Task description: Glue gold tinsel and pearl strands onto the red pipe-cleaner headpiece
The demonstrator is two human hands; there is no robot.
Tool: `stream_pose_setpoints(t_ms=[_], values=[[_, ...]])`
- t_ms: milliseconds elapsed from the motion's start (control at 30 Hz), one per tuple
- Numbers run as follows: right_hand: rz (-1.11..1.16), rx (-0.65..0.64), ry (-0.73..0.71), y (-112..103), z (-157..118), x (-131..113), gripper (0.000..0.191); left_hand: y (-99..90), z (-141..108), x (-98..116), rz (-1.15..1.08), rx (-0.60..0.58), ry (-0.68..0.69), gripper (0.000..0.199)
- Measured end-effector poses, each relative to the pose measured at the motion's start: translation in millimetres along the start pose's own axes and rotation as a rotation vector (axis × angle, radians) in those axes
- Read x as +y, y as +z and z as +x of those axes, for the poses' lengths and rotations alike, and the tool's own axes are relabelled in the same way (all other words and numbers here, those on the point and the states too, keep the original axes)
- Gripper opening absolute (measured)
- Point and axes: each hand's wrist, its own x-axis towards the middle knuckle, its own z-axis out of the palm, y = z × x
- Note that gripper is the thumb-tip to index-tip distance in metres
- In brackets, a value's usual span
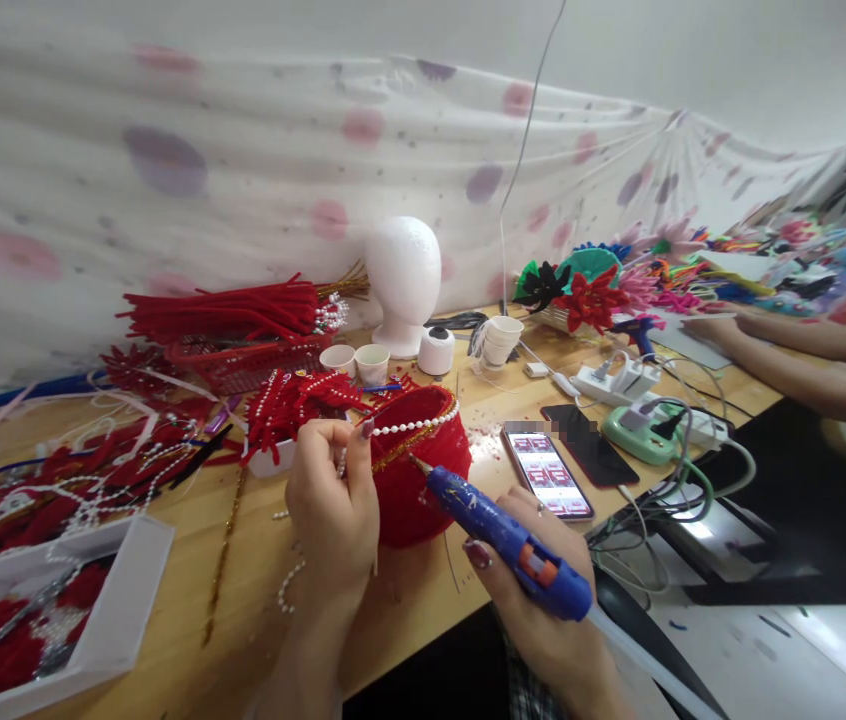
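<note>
My left hand [333, 500] is closed in a pinch on a string of white pearl beads [412, 425], which runs along the rim of a red fuzzy bowl-shaped piece [423, 500]. Gold trim [400, 452] lines that rim just below the beads. Wrapped in my right hand [543, 590] is a blue glue gun [505, 535], its metal nozzle pointing at the gold trim. From the back of the gun a translucent glue stick [648, 655] sticks out. Loose beads [289, 585] dangle or lie below my left hand.
A white foam head [404, 280] stands behind, near paper cups [372, 365] and a basket of red stems [235, 318]. At left is a white box [127, 600] with red pieces. Phones [549, 475], power strips [640, 435] and cables lie right. Another person's arms [805, 355] reach in there.
</note>
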Motion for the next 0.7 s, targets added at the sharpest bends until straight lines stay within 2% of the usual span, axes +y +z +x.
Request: stream_pose_setpoints(t_ms=[100, 233, 433, 500, 600, 700], values=[[0.059, 0.0, 0.152, 2, -5, 4, 0.038, -0.2, 0, 0, -0.004, -0.003, 0.004, 0.022], [0.229, 0.061, 0.386, 5, -12, 11, 0.045, -0.3, -1, -2, -0.007, -0.003, -0.008, 0.021], [0.441, -0.028, 0.573, 0, 2, 15, 0.059, -0.9, -2, -4, -0.034, -0.011, -0.023, 0.022], [0.57, -0.04, 0.64, 0, 8, 16, 0.057, -1.4, -2, -4, -0.043, -0.009, -0.02, 0.022], [0.843, -0.033, 0.818, 2, 10, 20, 0.048, -2.5, -2, -4, -0.052, -0.005, -0.012, 0.02], [1.0, -0.049, 0.92, -1, 6, 24, 0.052, -3.6, -3, -5, -0.054, -0.001, -0.005, 0.02]])
